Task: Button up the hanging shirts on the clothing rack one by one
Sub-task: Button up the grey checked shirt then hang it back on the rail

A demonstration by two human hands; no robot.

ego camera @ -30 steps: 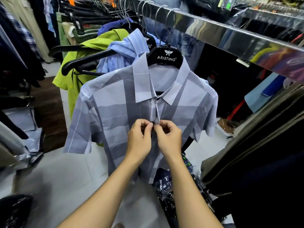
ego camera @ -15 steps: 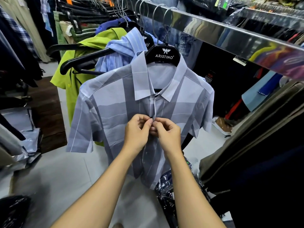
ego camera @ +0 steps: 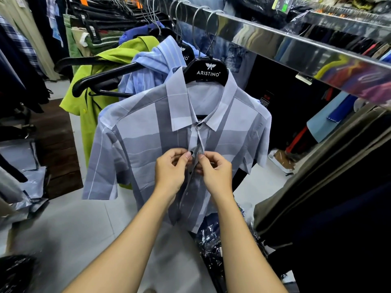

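Shirts hang along a shiny metal rail (ego camera: 317,53) that runs from the upper middle to the right edge of the head view. The nearest one, a short-sleeved grey and pale blue checked shirt (ego camera: 148,140), hangs from a black hanger (ego camera: 208,70) printed ARISTINO, near the middle of the rail. Its collar button looks fastened, and the front strip below it is partly closed.

Both hands meet at the shirt's front strip, about chest height. The left hand (ego camera: 171,172) pinches one edge of the strip between thumb and curled fingers. The right hand (ego camera: 218,174) pinches the other edge the same way, thumb tip just beside the left thumb. A small dark button (ego camera: 192,153) shows between the two thumbs. Whether it is already through its hole cannot be told. Each grip is pressed closed on cloth, not spread.

Behind it on the rail hang a light blue striped shirt (ego camera: 156,60) and a lime green shirt (ego camera: 99,81), both on black hangers. Plastic-wrapped dark clothing (ego camera: 213,240) lies on the floor below the shirt's hem.

Likely risks, judged from this pose: the button may slip back out if either pinch loosens before it is fully through. The shirt hangs free, so a pull to one side could swing it or drag a shoulder off the hanger. Matching the button to the wrong hole would leave the front uneven, and the lower buttons look undone.
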